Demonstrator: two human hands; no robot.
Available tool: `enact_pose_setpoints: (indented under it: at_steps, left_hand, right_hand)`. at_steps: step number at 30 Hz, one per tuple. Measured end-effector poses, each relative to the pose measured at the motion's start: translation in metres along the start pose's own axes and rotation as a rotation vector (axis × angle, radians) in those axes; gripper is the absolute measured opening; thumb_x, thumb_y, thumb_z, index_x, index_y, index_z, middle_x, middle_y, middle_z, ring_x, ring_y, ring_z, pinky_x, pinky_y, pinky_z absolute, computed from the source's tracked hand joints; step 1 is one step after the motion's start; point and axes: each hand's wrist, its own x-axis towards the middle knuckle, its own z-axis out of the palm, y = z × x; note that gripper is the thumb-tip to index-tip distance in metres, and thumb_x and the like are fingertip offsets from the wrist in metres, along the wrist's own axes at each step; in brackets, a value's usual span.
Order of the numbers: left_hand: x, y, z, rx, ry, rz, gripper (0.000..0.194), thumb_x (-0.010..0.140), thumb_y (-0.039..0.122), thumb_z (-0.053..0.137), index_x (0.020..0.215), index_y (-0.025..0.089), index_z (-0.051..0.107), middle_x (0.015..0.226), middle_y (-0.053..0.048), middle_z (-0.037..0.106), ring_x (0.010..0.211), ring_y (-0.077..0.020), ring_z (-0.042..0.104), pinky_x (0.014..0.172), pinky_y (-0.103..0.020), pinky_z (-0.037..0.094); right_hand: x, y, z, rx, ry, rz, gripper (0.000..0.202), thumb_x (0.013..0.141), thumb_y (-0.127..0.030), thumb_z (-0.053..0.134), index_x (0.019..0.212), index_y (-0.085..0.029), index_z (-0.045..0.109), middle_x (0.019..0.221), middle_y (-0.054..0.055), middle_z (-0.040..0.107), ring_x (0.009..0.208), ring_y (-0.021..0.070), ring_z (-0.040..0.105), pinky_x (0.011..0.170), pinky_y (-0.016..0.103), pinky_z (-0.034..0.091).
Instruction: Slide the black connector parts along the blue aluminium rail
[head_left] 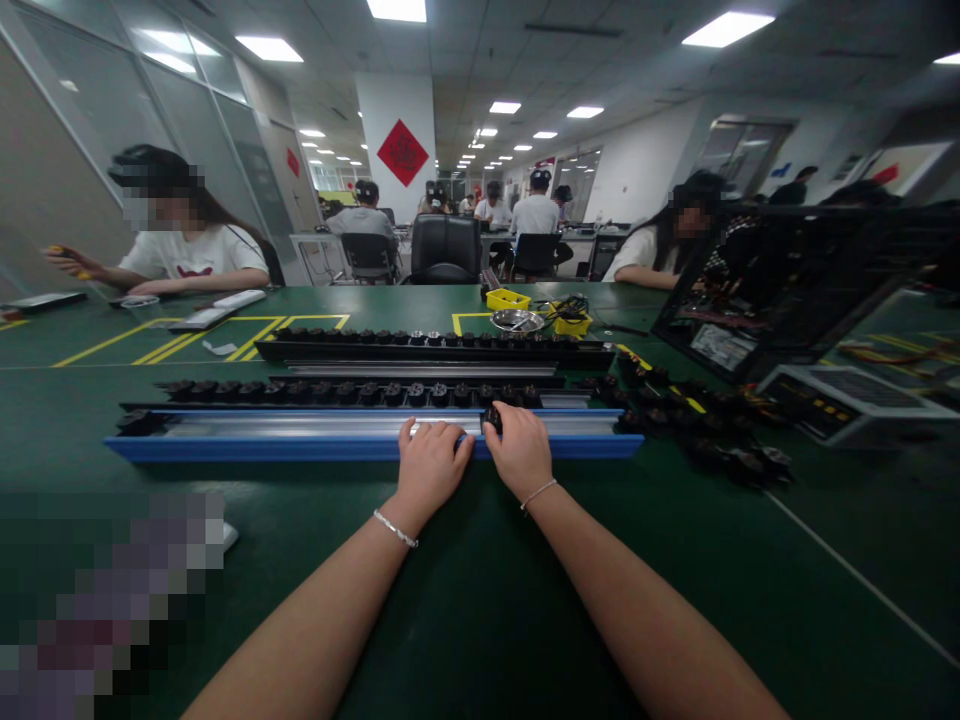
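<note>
A long blue channel point(247, 449) with a silvery inner floor lies crosswise in front of me. My left hand point(433, 462) is wrapped over its near wall near the middle, fingers bent into the channel and thumb by the right hand. Just to the right, my right hand point(519, 450) pinches a small black round module point(492, 418) at the channel; its lower part is hidden by my fingers. Another black piece point(142, 423) sits in the channel's left end. Behind run a black strip point(352, 393) and a farther one point(412, 345), both lined with several black modules.
Loose black modules point(735, 455) lie right of the channel, near a metal power supply box point(862, 400) and an open computer case point(739, 290). Farther back are yellow bins point(508, 300) and a metal dish point(516, 321). Co-workers sit left and right across the green table point(315, 560).
</note>
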Motion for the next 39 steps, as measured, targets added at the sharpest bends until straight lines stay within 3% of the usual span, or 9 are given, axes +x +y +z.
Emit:
enact_pose_setpoints:
  at_steps: [25, 39]
  left_hand:
    - [-0.001, -0.002, 0.001, -0.031, 0.016, 0.007, 0.032, 0.089, 0.041, 0.036, 0.085, 0.025, 0.063, 0.088, -0.003, 0.068, 0.087, -0.0216, 0.056, 0.101, -0.045, 0.021]
    - [-0.002, -0.002, 0.001, -0.074, 0.025, 0.000, 0.032, 0.088, 0.041, 0.038, 0.089, 0.024, 0.065, 0.090, -0.004, 0.068, 0.090, -0.0219, 0.057, 0.102, -0.046, 0.021]
  right_hand:
    - [-0.003, 0.009, -0.003, -0.045, 0.042, 0.046, 0.038, 0.085, -0.029, 0.044, 0.116, -0.010, 0.052, 0.103, 0.014, 0.063, 0.097, 0.0240, 0.053, 0.087, 0.035, 0.036]
    - [-0.003, 0.018, -0.001, -0.051, 0.105, 0.002, 0.034, 0.083, -0.030, 0.043, 0.109, -0.012, 0.057, 0.104, 0.012, 0.063, 0.096, 0.0238, 0.053, 0.086, 0.035, 0.037]
